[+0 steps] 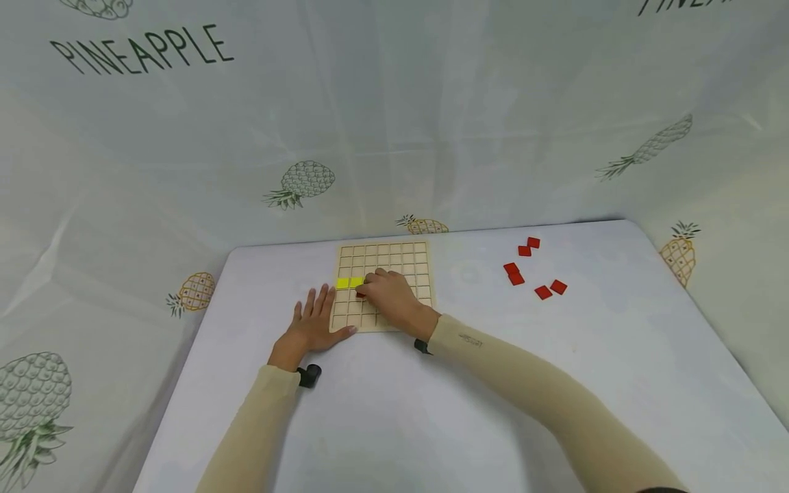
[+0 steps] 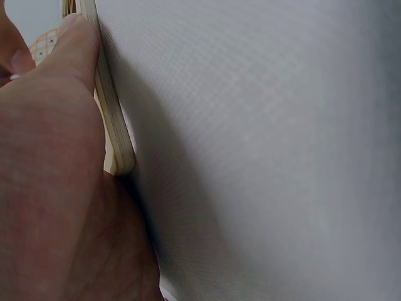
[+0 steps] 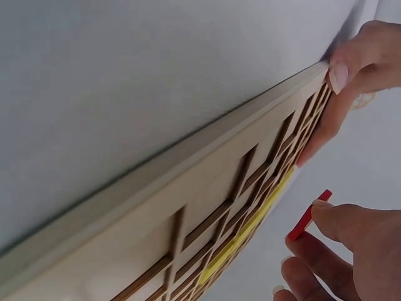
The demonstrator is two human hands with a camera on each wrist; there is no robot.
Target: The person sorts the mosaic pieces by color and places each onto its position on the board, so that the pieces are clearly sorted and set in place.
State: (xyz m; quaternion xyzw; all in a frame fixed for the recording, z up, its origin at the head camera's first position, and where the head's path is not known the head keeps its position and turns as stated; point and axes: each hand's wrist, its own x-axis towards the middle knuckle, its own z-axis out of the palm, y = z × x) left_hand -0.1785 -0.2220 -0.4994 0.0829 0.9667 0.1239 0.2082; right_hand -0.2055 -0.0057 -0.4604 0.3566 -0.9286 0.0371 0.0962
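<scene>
Right grip (image 1: pixel 397 299): thumb and forefinger pinch one red tile, the hand over the board.
Red tile (image 3: pixel 305 222): between those fingertips, held tilted; in the right wrist view it looks apart from the grid, though the steep angle makes the gap hard to judge.
Yellow tiles (image 1: pixel 342 283): two show in the head view, side by side in a row at the grid's left edge, just beyond the pinched tile.
Board (image 1: pixel 382 261): wooden, gridded, flat on the desk (image 1: pixel 370 424), under the right hand.
Left grip (image 1: pixel 314 327): holds nothing; fingers straight and spread beside the board's left edge, thumb touching its near left corner.
Loose red tiles (image 1: pixel 543 292): six, well right of the board and of both hands.
Backdrop (image 1: pixel 370 150): pale cloth printed with pineapples.
</scene>
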